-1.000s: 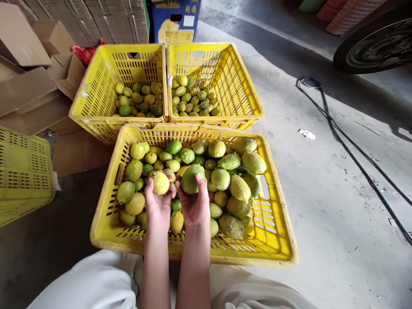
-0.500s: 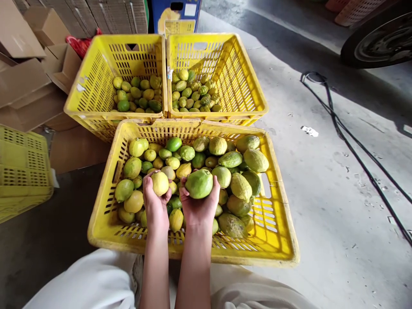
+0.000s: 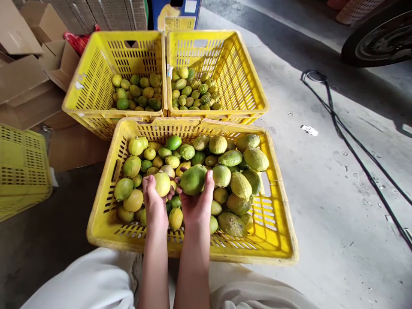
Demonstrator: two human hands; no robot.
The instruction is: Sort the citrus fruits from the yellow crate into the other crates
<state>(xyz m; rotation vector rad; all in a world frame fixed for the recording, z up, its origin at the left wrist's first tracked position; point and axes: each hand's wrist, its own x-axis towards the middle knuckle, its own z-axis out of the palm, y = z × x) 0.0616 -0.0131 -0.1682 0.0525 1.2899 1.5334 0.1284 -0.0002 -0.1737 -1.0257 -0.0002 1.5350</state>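
A round yellow lemon (image 3: 162, 184) rests in my left hand (image 3: 155, 207), with the thumb along its left side and the fingers curled beneath. My right hand (image 3: 197, 210) grips a larger green fruit (image 3: 193, 180), papaya-like in shape; its thumb stands on the right side. Both fruits are held close together above the front yellow crate (image 3: 206, 256). Under and around my hands lie many loose fruits: small yellow and green ones on the left, and bigger ribbed green ones such as this fruit (image 3: 240, 186) on the right.
Behind the front crate stand a back left crate (image 3: 86, 81) and a back right crate (image 3: 244, 77), each with small green-yellow fruits. Cardboard boxes (image 3: 22, 81) and another yellow crate (image 3: 24, 171) are at the left. A black cable (image 3: 350, 146) crosses the floor near a wheel (image 3: 380, 38).
The green fruit has turned in my right hand and shifted slightly left, showing a darker side. The lemon has also rolled a little to the right in my left hand.
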